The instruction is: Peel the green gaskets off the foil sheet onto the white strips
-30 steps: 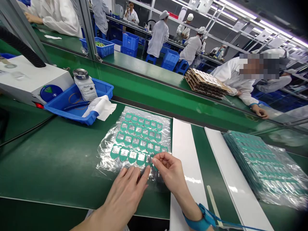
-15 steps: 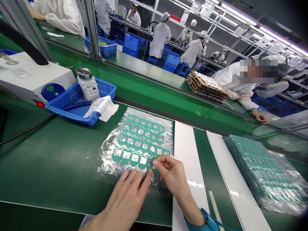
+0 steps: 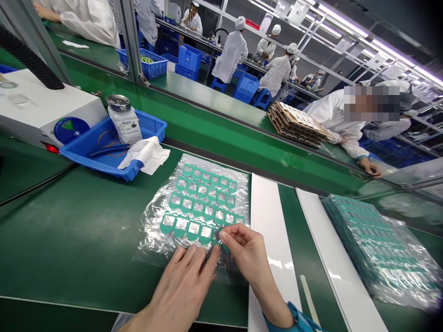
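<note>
- A white, box-shaped machine with a black ribbed hose stands on the dark green desk, well to the left of a crinkled clear plastic sheet.
- A blue plastic tray, nearer the sheet on its left far side, holds a white bottle with a metal top; a crumpled white cloth drapes over its rim.
- Green rounded frames with squarish windows sit in four rows on the sheet, which lies flat on the desk.
- The left hand lies palm down at the sheet's near edge, fingers extended and slightly parted, forefinger pointing to the nearest row.
- The right hand, a blue band at its wrist, narrows to a thumb-and-forefinger pinch above the sheet's near right corner; whether anything is caught between the tips is too small to tell.
- A long white panel runs just right of the sheet, with a second white panel farther right.
- Brown cardboard layers are piled beyond the sheet, beside a co-worker in a white coat.
- A stack of plastic-wrapped green frames rests well right of the sheet.
</note>
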### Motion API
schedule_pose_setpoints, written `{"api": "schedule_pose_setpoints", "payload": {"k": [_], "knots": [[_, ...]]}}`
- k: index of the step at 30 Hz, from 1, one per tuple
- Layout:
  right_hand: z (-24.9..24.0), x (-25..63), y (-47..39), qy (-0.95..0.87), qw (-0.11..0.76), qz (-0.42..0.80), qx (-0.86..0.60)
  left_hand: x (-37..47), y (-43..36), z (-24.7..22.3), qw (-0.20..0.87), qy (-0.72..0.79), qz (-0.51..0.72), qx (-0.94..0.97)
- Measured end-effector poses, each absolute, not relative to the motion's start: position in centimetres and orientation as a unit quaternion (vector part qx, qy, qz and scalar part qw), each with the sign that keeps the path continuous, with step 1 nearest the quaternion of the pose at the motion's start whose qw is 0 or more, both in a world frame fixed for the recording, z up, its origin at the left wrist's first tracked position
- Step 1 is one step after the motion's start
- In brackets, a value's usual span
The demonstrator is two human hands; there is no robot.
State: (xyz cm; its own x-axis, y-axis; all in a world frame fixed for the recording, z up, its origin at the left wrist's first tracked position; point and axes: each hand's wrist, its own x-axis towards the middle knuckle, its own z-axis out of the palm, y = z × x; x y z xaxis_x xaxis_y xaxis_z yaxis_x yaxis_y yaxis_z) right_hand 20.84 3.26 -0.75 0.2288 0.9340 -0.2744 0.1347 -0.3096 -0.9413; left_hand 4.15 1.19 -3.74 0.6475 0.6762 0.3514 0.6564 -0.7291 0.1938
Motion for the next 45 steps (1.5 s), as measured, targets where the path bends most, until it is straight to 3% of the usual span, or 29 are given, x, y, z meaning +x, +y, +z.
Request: {"api": "schedule_pose_setpoints", "payload": {"k": [45], "knots": [[-1.08,20.85,3.08,-0.417,0.427,0.468,-0.652,4.03,1.16,-4.05,0.040,0.365,0.198,0.909]]}}
